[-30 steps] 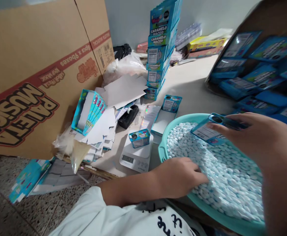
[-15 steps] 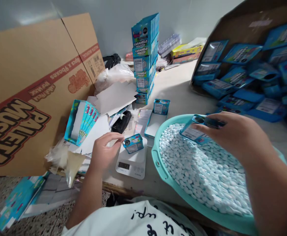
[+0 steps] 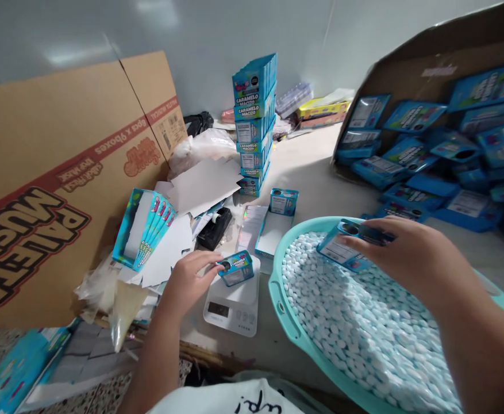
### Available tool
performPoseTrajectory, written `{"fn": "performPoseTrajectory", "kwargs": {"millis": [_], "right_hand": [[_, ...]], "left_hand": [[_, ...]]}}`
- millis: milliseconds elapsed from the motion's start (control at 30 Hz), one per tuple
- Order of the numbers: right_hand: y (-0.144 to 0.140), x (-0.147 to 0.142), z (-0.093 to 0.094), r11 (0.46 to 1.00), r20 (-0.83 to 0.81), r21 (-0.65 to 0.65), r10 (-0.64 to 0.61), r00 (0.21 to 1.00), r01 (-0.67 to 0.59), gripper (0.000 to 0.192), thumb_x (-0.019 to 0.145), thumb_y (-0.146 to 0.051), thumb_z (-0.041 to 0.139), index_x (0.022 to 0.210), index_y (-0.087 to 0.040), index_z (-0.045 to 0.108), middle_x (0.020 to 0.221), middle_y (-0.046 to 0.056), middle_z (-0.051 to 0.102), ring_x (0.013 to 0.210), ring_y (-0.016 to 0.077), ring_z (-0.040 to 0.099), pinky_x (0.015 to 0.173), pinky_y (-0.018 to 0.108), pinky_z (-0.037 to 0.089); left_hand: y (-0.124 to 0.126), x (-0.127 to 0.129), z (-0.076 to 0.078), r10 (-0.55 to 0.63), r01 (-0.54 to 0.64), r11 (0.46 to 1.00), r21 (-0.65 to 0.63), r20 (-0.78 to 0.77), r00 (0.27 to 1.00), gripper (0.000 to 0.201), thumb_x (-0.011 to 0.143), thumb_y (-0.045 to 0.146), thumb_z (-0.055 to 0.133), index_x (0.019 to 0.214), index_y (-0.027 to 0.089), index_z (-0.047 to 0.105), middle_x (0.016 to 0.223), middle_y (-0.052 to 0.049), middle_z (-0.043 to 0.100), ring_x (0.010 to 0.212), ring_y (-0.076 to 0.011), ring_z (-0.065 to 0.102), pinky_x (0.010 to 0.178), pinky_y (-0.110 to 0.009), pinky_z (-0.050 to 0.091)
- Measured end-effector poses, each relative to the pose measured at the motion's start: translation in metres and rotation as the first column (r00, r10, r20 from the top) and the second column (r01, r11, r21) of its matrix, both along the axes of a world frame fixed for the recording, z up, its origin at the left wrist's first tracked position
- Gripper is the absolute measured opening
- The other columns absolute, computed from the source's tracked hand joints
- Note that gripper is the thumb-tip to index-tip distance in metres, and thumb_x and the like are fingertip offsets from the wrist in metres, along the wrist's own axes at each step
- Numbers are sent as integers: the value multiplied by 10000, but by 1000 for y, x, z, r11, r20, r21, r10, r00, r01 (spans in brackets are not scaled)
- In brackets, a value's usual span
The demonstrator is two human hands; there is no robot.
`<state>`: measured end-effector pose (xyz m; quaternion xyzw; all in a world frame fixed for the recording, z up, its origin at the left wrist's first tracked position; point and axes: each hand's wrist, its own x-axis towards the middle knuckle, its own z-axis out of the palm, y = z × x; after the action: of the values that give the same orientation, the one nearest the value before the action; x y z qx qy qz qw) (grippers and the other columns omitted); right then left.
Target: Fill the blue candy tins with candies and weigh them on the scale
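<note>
On the white digital scale [image 3: 231, 313] rests a small blue candy box [image 3: 238, 269] with a dark round opening at its left end. My left hand [image 3: 191, 282] reaches to that opening, thumb and forefinger pinched at its edge; whatever lies between the fingertips is too small to tell. My right hand [image 3: 411, 247] grips another blue candy box [image 3: 342, 250], tilted, its lower side against the white candies [image 3: 364, 322]. These candies fill a turquoise tub [image 3: 287, 322] at the right. Part of the held box is hidden by my fingers.
Behind the scale, a small box [image 3: 283, 201] stands at an open tray [image 3: 266, 247]. A tall stack of blue boxes [image 3: 254, 126] rises farther back. Large cartons flank the table: a brown one [image 3: 70, 172] left, another [image 3: 411, 69] right holding blue boxes. A black tape dispenser [image 3: 215, 229] lies among papers.
The view has tilted up slightly, so everything sits lower in the picture. My left fingertips have come closer to the opening of the box on the scale. My right hand keeps its hold.
</note>
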<state>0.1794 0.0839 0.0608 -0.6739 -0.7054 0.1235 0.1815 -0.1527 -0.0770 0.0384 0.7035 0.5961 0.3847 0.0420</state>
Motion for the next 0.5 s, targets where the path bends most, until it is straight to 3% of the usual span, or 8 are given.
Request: {"fn": "performPoseTrajectory", "kwargs": {"millis": [133, 300, 500], "right_hand": [[4, 3, -3, 999, -48, 29, 15, 999, -14, 790, 512, -942, 547, 829, -237, 712, 820, 84, 674, 717, 274, 613, 598, 364, 413], [5, 2, -1, 999, -67, -18, -31, 997, 30, 726, 463, -893, 586, 796, -264, 724, 854, 93, 704, 777, 316, 648, 611, 395, 457], [19, 9, -18, 994, -58, 91, -55, 997, 60, 680, 393, -896, 612, 690, -289, 693, 813, 96, 714, 768, 347, 679, 694, 470, 527]], "left_hand": [[2, -5, -3, -37, 36, 993, 115, 6, 999, 105, 901, 143, 722, 975, 210, 756, 963, -47, 798, 904, -177, 762, 834, -276, 616], [5, -10, -5, -19, 6, 977, 212, 60, 998, 86, 884, 134, 750, 920, 212, 743, 912, -33, 773, 860, -145, 752, 792, -225, 615], [8, -16, -15, -109, 68, 967, 245, 161, 981, 80, 870, 142, 775, 893, 201, 726, 893, -19, 754, 871, -125, 746, 907, -244, 620]]}}
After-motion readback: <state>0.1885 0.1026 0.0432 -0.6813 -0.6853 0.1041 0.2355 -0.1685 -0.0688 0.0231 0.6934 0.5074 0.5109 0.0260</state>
